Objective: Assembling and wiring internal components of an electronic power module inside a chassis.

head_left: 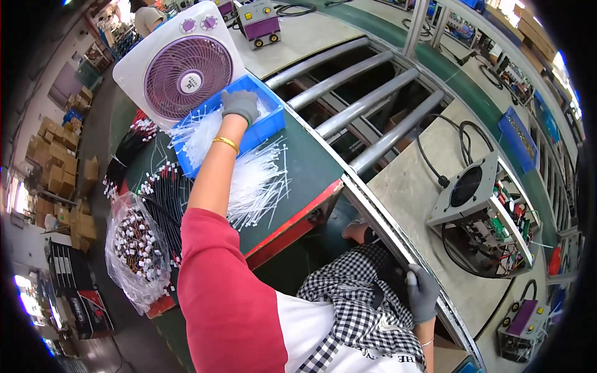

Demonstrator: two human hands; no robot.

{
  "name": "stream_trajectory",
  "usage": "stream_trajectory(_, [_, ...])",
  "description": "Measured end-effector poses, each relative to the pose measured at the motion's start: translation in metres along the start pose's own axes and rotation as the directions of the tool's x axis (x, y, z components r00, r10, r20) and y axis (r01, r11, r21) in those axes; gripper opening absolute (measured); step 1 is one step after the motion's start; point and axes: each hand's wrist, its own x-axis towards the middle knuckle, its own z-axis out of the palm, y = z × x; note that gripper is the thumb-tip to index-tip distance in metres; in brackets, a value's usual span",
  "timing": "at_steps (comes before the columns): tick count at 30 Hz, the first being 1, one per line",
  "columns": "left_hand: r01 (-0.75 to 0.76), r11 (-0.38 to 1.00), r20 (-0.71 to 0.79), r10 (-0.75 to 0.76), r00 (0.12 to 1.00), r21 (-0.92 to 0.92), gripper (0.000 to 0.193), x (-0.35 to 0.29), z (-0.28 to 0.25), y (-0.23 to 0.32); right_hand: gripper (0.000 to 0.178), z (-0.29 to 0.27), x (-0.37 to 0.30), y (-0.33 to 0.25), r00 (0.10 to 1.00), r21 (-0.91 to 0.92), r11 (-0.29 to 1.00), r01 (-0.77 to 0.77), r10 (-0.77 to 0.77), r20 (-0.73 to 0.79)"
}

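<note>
My left hand (240, 104), in a grey glove, reaches into a blue plastic bin (268, 132) of white cable ties (202, 133). Its fingers are curled, and what they hold is hidden. More loose cable ties (256, 186) lie in a heap on the green tabletop in front of the bin. At the lower right, my gloved right hand (423, 292) is closed over the metal rail (392, 230) along the conveyor's edge, beside the checked apron (348, 280).
A white and purple box fan (189, 71) stands behind the bin. Bundled black wires (165, 208) and a plastic bag of white connectors (138, 248) lie left. Rollers (367, 102) run ahead. An opened machine with a black fan (479, 211) stands right.
</note>
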Motion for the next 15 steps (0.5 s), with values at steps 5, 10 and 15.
stream_trajectory(5, [-0.032,0.999,0.022,0.032,0.999,0.002,0.034,0.021,0.015,-0.003,0.018,0.004,0.0,-0.005,0.999,0.014,0.999,0.043,-0.043,0.004])
stream_trajectory(10, [0.026,0.999,-0.119,-0.03,0.992,-0.036,0.03,0.017,0.015,-0.005,0.018,0.008,-0.005,-0.004,0.999,0.026,0.998,0.049,-0.048,-0.017])
stream_trajectory(15, [0.037,0.972,-0.141,-0.071,0.987,-0.233,0.033,0.012,0.011,-0.03,0.018,0.009,-0.019,0.017,0.998,0.038,0.998,-0.045,0.044,0.036])
